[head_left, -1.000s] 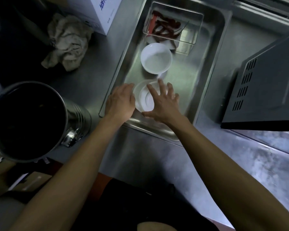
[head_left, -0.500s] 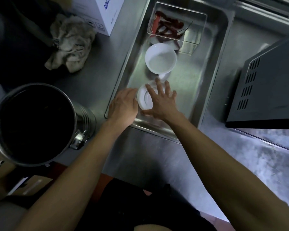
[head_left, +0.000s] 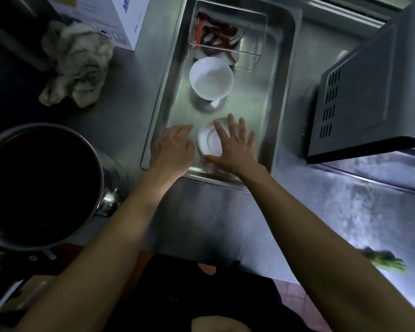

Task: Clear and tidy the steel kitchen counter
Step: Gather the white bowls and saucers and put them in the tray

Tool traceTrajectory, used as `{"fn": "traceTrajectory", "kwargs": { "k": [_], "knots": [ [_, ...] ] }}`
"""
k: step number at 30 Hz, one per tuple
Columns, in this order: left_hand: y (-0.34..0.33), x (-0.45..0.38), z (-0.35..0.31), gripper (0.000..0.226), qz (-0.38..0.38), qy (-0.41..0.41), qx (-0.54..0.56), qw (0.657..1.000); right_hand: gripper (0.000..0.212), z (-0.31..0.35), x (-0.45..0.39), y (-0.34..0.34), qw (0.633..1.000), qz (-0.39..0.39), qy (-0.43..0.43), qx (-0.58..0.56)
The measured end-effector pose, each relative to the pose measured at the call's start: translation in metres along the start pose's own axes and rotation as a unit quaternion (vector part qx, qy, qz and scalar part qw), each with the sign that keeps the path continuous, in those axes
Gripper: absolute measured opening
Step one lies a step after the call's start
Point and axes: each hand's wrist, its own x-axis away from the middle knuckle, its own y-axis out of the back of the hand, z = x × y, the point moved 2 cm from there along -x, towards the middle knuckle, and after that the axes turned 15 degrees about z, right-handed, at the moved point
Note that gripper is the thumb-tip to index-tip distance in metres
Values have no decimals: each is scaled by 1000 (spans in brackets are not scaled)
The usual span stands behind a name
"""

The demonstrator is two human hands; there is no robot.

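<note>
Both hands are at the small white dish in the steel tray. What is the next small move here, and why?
Probably close the right hand on the small white dish and lift it. The fingers lie spread over it and the thumb is at its near rim, but nothing grips yet. The left hand rests beside it on the steel tray, so it could steady the tray.

Tray [head_left: 283,97]: bare grey steel, dull sheen. Saucer [head_left: 207,142] between the two hands: plain white, concentric ring relief, no print. Bowl [head_left: 211,78] just beyond the saucer: plain white inside and out. Clear box [head_left: 249,53] farther beyond the hands: colourless walls, dark red dried chillies [head_left: 216,37] inside. Rag [head_left: 76,63] to the left of the hands: off-white, greyish mottling. Carton [head_left: 127,17]: white, blue lettering. Pot [head_left: 43,185] left of the left forearm: steel rim, black interior. Appliance [head_left: 369,92] to the right: dark grey, rows of black vent slots. Green leafy scrap [head_left: 386,261] by the right forearm.
</note>
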Motion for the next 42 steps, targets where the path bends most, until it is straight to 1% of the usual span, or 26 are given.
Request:
{"fn": "traceTrajectory", "kwargs": {
  "k": [2, 5, 9, 14, 17, 22, 25, 27, 30, 35, 42],
  "knots": [
    [2, 3, -2, 45, 3, -8, -4, 1000, 89, -2, 11, 3, 1000, -17, -8, -7],
    [0, 6, -9, 46, 19, -15, -21, 999, 72, -8, 34, 10, 997, -67, -17, -30],
    [-5, 13, -30, 48, 50, -26, -55, 997, 63, -22, 69, 14, 990, -126, -9, -63],
    [-19, 36, -81, 48, 55, -80, -178, 979, 55, -53, 124, 7, 980, -185, -7, -76],
    [-29, 58, -116, 46, 59, -115, -220, 967, 56, -80, 165, -7, 974, -198, -23, -111],
    [-60, 102, -178, 38, 62, -165, -238, 955, 59, -129, 239, -42, 961, -209, -60, -170],
    [-88, 127, -214, 45, 72, -195, -254, 945, 58, -160, 284, -67, 951, -226, -82, -197],
    [-108, 142, -237, 50, 73, -216, -267, 936, 53, -183, 316, -86, 945, -239, -97, -203],
    [-139, 162, -279, 52, 75, -259, -274, 923, 50, -218, 365, -113, 934, -253, -134, -214],
    [-188, 191, -349, 53, 93, -332, -295, 891, 53, -271, 438, -149, 906, -280, -202, -246],
    [-246, 212, -424, 54, 138, -395, -323, 849, 56, -326, 506, -191, 866, -295, -290, -281]
  ]
}}
